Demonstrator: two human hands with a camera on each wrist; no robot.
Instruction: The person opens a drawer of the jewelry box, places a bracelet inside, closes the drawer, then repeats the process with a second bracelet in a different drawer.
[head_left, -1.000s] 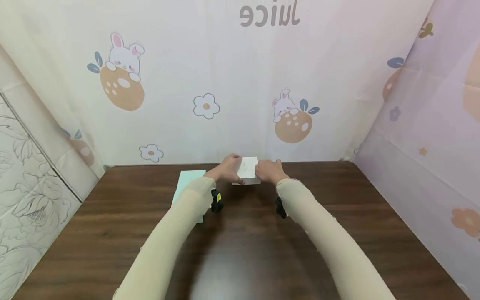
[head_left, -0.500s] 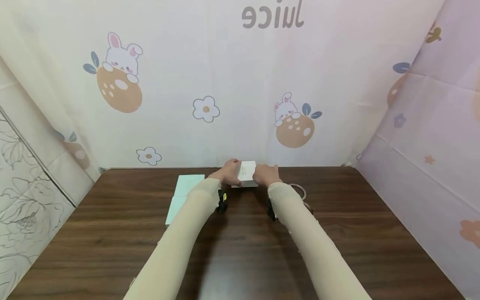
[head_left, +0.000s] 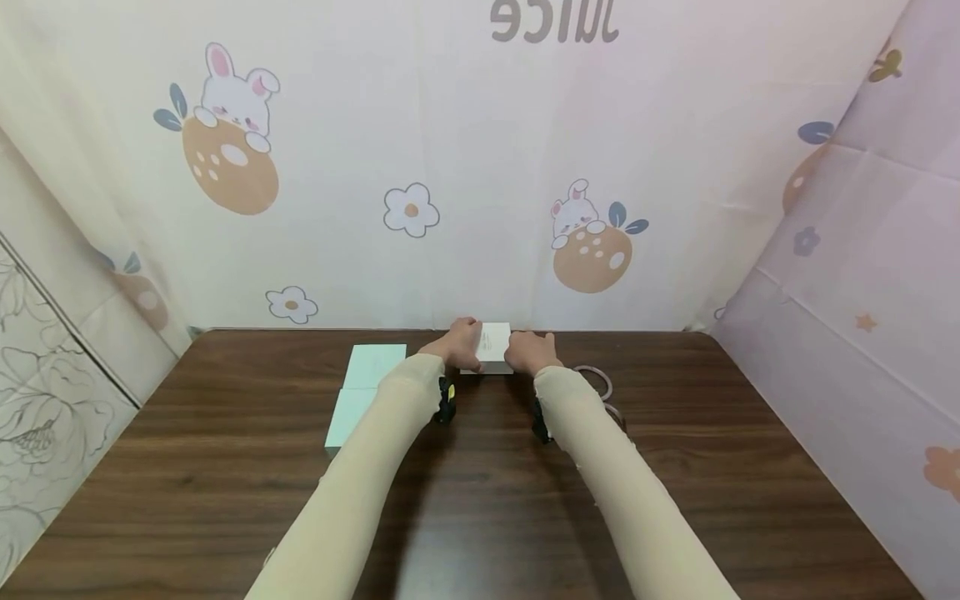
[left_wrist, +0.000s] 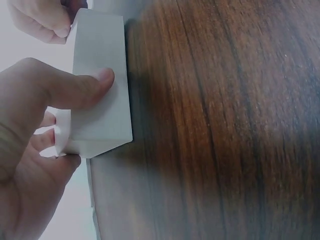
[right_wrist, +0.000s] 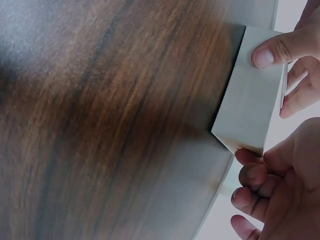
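Note:
A small white box (head_left: 495, 337) lies on the dark wooden table near its back edge, with small print on its top. My left hand (head_left: 459, 343) grips its left end. In the left wrist view the thumb (left_wrist: 90, 90) presses the long front face, while the other fingers are behind the box. At the right end is my right hand (head_left: 529, 352). In the right wrist view its thumb and curled index finger (right_wrist: 248, 157) pinch the box's end edge, and the remaining fingers curl loosely. The box's back is hidden.
Two pale mint flat-topped pieces (head_left: 375, 365) lie left of the left forearm, partly covered by it. Beyond the right wrist, beige ring-shaped things (head_left: 600, 379) show partly behind the sleeve. A patterned curtain (head_left: 480, 250) hangs along the table's back edge.
The head view has shifted slightly. My right forearm has swung inward, so the ring-shaped things now show beside it. Both hands stay at the white box, which remains in place.

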